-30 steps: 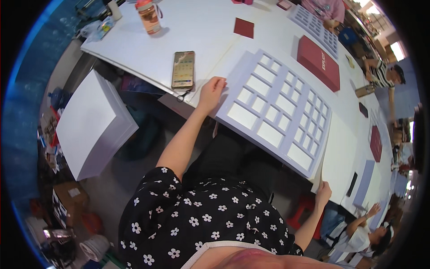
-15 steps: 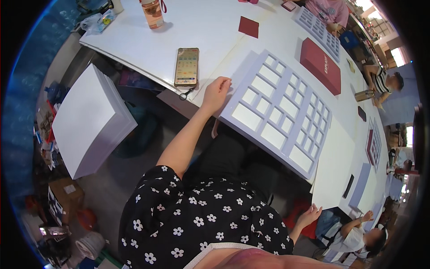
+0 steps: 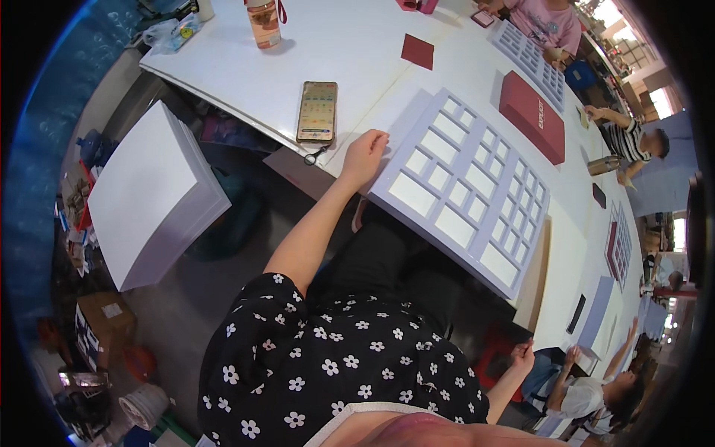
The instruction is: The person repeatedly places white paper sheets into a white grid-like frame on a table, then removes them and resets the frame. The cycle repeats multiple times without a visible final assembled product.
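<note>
A pale lavender compartment tray (image 3: 462, 186), with white rectangles in its many cells, lies at the table's near edge. Beside its left side my left hand (image 3: 365, 158) rests on the table, fingers curled together and nothing visible in them. My right hand (image 3: 523, 359) is low at the right, thumb and fingers pinched at the near corner of a white sheet (image 3: 570, 253). Along that sheet's left edge shows a tan strip (image 3: 535, 287), which I cannot identify. A phone (image 3: 317, 112) with a lit screen lies left of my left hand.
Beyond the tray are a dark red box (image 3: 532, 115) and a red square card (image 3: 418, 51). A drink bottle (image 3: 264, 24) stands at the far left. A tall stack of white sheets (image 3: 149, 197) is left of the table. Other people (image 3: 547, 26) work along its far and right sides.
The white sheet's left edge has shifted right, uncovering the tan strip. My right hand's fingers have come together and turned upward. My left hand stays nearly in place.
</note>
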Tool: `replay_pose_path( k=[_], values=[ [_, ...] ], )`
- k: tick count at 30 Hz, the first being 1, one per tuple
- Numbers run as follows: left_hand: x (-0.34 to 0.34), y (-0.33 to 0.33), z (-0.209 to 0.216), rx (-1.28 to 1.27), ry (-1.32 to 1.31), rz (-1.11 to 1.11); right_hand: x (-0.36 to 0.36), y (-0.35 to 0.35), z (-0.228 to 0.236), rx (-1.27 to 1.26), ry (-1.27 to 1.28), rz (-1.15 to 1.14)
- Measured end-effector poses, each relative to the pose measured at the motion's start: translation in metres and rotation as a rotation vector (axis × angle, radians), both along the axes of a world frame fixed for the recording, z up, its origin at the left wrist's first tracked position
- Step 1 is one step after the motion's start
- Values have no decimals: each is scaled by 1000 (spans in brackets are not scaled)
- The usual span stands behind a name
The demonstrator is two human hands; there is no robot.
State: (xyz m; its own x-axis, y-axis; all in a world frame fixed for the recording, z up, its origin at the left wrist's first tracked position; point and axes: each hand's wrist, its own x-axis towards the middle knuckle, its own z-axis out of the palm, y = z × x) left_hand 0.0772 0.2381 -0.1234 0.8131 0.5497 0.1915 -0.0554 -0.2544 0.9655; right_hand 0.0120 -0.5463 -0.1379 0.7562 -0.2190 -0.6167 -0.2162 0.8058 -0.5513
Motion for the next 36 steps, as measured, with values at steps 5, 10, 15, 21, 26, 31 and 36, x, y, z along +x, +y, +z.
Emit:
replay_pose_path(
  k=[5,10,15,21,26,31,36],
  values=[
    [1,1,-2,-70,-71,16,15,34,34,282,-213,-107],
    [-2,15,6,-334,-184,91,19,120,86,324,-277,30],
    [-21,-8,80,-536,-286,-85,22,214,121,-113,-369,252],
    [-53,-43,143,-995,-126,-709,30,284,143,-544,-461,556],
    [-75,-39,155,-923,-39,-662,35,281,141,-769,-513,561],
    [-74,-27,142,-738,57,-664,39,289,146,-793,-562,533],
    [-57,-28,138,-661,62,-655,43,293,147,-892,-560,493]
  ],
)
